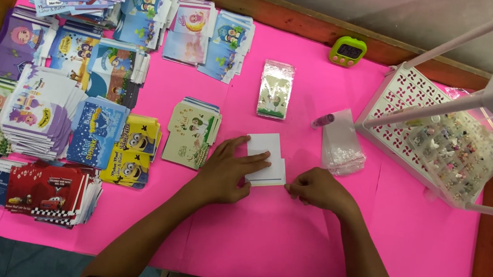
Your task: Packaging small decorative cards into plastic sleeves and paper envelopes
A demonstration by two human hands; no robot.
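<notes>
A small white paper envelope [269, 153] lies face down on the pink table cover [284, 242]. My left hand [227, 170] presses flat on its left half, fingers spread over the flap. At the envelope's lower right corner my right hand [315, 189] pinches the edge with curled fingers. Just left of my left hand sits a short stack of pale green printed envelopes [191, 132].
Many stacks of colourful printed envelopes [58, 105] fill the left side. A wrapped pack of envelopes [275, 89] lies ahead, with clear plastic sleeves [341, 146] and a purple glue stick [323, 120] to the right. A white rack [438, 135] stands at far right; a green timer [347, 51] at the back.
</notes>
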